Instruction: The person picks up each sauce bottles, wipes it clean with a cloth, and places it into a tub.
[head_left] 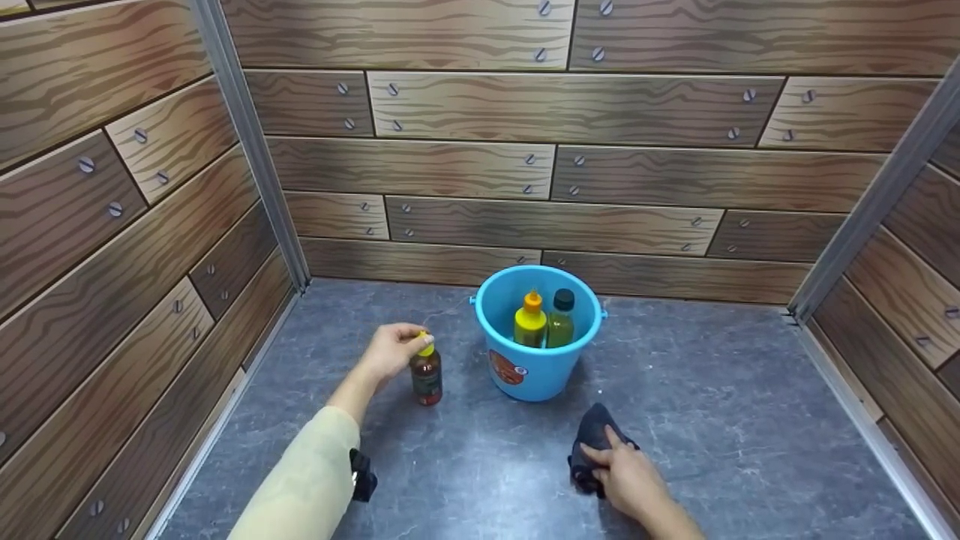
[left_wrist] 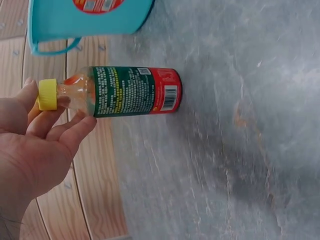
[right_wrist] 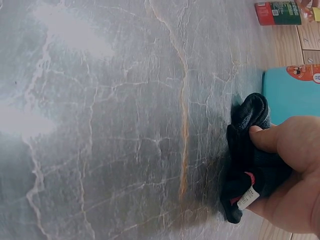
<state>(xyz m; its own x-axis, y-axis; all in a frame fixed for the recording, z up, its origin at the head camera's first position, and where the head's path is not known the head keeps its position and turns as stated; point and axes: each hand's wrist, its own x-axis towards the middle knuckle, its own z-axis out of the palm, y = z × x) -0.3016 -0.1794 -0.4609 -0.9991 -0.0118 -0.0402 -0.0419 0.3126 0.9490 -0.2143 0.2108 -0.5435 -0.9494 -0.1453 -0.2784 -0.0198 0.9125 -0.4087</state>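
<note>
My left hand (head_left: 390, 351) pinches the yellow cap (left_wrist: 48, 94) of a bottle (head_left: 427, 381) with a green and red label. The bottle is upright left of the blue bucket (head_left: 551, 369), its base at or very near the grey surface. My right hand (head_left: 631, 476) grips a dark bunched cloth (head_left: 591, 444) in front of the bucket, thumb on one side. A white tag (right_wrist: 248, 198) sticks out of the cloth's folds. Inside the bucket stand a yellow bottle (head_left: 529, 322) with an orange tip and an olive-green bottle (head_left: 560, 328) with a black cap.
Wood-plank-patterned walls (head_left: 465, 165) close off the back and both sides, joined by grey metal corner strips (head_left: 255, 150). The grey marbled surface (head_left: 720, 405) stretches around the bucket and toward me. Small handle lugs (head_left: 604, 315) project from the bucket's rim.
</note>
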